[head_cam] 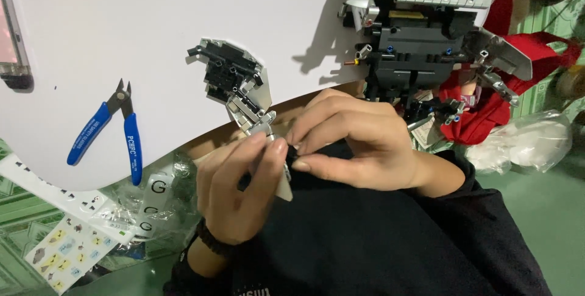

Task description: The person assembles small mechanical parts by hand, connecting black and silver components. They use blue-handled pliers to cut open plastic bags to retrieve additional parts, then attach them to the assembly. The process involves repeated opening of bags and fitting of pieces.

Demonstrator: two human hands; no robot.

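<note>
Here, one small grey-and-black brick assembly (241, 89) is held up over the lap – pinched at its lower end by the left hand (241, 192), with the right hand (350, 140) pinching beside it. One pair of blue-handled cutters (116, 126) lies on the white table (122, 22); one larger brick model (420, 40) stands behind; one sticker sheet (67, 250) lies below.

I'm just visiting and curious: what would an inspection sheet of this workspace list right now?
Surface: white table, curved front edge.
Job's things: black-and-grey brick sub-assembly, gripped at its lower end by both hands; large brick model at the table's far side.
Clutter: blue-handled cutters on the table; sticker sheets and clear plastic bags on the green floor.
Grippers: left hand and right hand both pinch the sub-assembly.
Cables: nothing seen.
Surroundings: red cloth beside the model.
</note>
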